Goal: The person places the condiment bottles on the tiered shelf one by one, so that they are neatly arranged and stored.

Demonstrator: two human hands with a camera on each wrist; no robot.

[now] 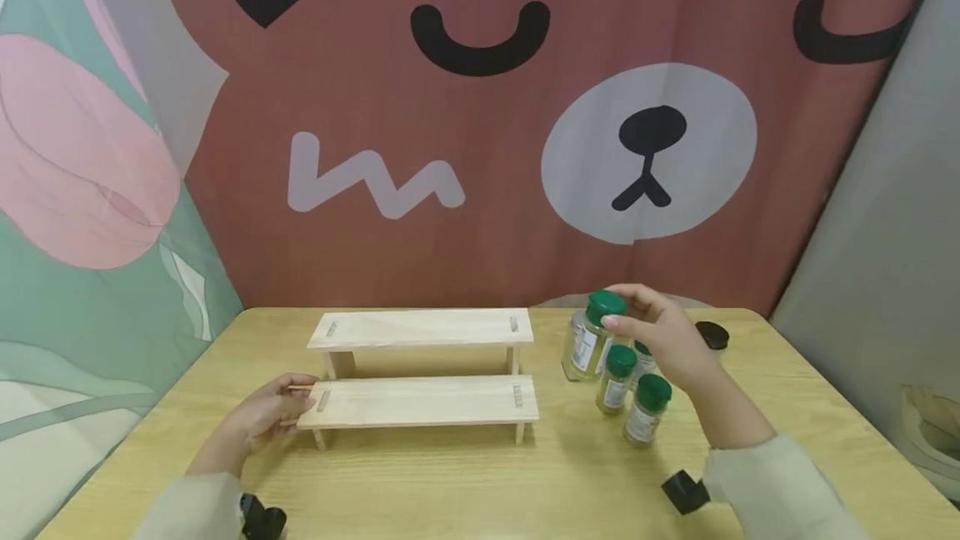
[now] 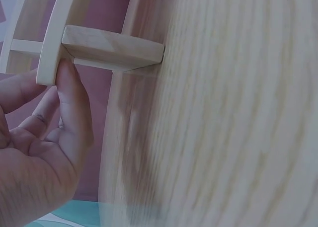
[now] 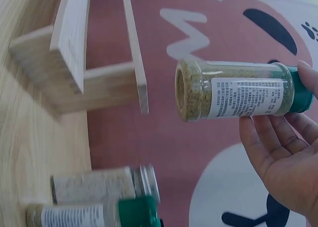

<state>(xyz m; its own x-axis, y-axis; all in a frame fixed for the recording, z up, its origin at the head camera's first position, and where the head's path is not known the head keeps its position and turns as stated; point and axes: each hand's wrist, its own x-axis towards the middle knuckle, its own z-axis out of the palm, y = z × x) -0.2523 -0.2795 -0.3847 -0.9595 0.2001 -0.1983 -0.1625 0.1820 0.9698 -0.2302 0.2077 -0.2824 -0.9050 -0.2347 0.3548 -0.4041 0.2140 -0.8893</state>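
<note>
A two-step wooden rack (image 1: 420, 401) stands at the middle of the table. My left hand (image 1: 262, 417) pinches the left end of its lower board, the thumb under the edge in the left wrist view. With my right hand (image 1: 663, 332) I hold a clear spice jar (image 3: 243, 90) by its green lid, the fingers along its side. In the right wrist view the jar hangs clear of the table, and yellowish-green granules show through its wall. Below the hand stand smaller green-lidded spice jars (image 1: 617, 390), one of them nearest the front (image 1: 645, 423).
Behind the held jar is a square clear jar (image 3: 94, 185) with a silver lid and pale contents. A black-lidded jar (image 1: 712, 335) stands at the back right. The wooden table (image 1: 390, 490) ends at a curtain (image 1: 495, 257) printed with a bear.
</note>
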